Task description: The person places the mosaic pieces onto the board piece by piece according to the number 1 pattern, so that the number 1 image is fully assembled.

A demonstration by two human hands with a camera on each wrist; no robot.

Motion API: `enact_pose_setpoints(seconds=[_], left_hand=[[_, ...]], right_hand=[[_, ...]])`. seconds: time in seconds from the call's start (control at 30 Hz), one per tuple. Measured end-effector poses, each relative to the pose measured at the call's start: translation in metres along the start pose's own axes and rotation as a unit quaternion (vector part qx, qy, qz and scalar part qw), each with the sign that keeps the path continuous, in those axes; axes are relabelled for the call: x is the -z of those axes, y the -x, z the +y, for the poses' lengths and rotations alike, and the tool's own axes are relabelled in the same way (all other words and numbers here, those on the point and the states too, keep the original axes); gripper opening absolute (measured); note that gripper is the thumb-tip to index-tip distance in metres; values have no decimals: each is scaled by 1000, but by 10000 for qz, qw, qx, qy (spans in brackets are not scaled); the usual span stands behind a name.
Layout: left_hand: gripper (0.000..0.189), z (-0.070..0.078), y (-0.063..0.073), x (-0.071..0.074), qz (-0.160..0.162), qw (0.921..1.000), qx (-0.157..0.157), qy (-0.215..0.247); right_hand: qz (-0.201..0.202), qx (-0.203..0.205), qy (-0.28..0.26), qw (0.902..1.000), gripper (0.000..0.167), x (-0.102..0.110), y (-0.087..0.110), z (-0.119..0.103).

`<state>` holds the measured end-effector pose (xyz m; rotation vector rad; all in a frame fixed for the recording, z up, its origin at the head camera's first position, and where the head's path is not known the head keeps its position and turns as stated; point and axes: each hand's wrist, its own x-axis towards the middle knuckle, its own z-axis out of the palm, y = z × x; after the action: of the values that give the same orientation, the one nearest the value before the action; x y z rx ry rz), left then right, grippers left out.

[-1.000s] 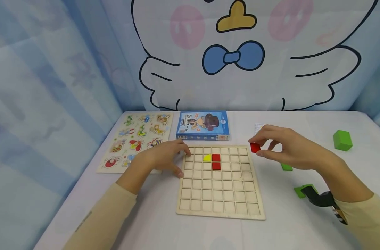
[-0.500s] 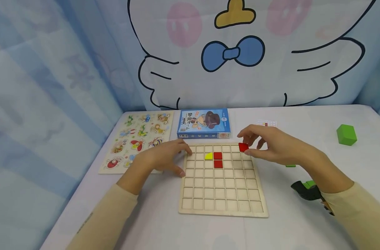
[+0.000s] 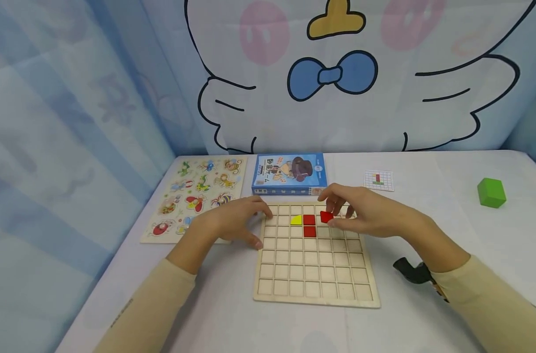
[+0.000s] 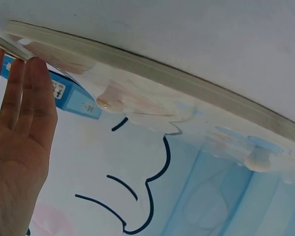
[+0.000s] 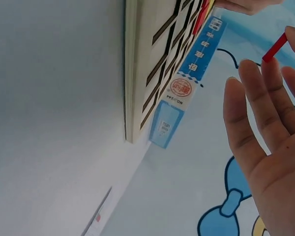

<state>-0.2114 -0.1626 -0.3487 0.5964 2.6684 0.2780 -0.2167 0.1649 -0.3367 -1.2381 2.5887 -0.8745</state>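
Observation:
Between thumb and fingers my right hand [image 3: 374,212] pinches a red square tile [image 3: 326,217] over the upper right part of the wooden grid board [image 3: 312,275]. The right wrist view has that thin red tile [image 5: 275,47] edge-on at the fingertips. Just left of it, two red tiles [image 3: 309,231] lie in the board one below the other, with a yellow piece with one slanted or curved side [image 3: 296,220] beside the upper one. My left hand [image 3: 226,220] rests at the board's left edge, fingers extended. Its fingers [image 4: 39,88] touch that edge in the left wrist view.
A board with insect pictures [image 3: 185,189] lies left, partly under my left forearm. Behind the grid board is a blue box [image 3: 288,172]. A small pattern card [image 3: 378,180] lies behind my right hand, and a green cube [image 3: 491,192] farther right. A black band-like object [image 3: 413,271] shows by the right sleeve.
My right hand has carried the red tile leftward from beside the board to above it. The pattern card is now uncovered, and the green tiles have become hidden behind my right arm. My left hand stays.

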Motion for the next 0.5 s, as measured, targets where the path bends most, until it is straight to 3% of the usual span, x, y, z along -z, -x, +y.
enact_pose_setpoints(seconds=[0.27,0.5], left_hand=[[67,1,2,-1,-22,9999,113,90],[66,0,1,-2,35,10000,-2,67]], right_hand=[[-424,-165,-136,9989,45,-10,-11,-7],[-616,-118,-215,9978,43,-20,-17,-10]])
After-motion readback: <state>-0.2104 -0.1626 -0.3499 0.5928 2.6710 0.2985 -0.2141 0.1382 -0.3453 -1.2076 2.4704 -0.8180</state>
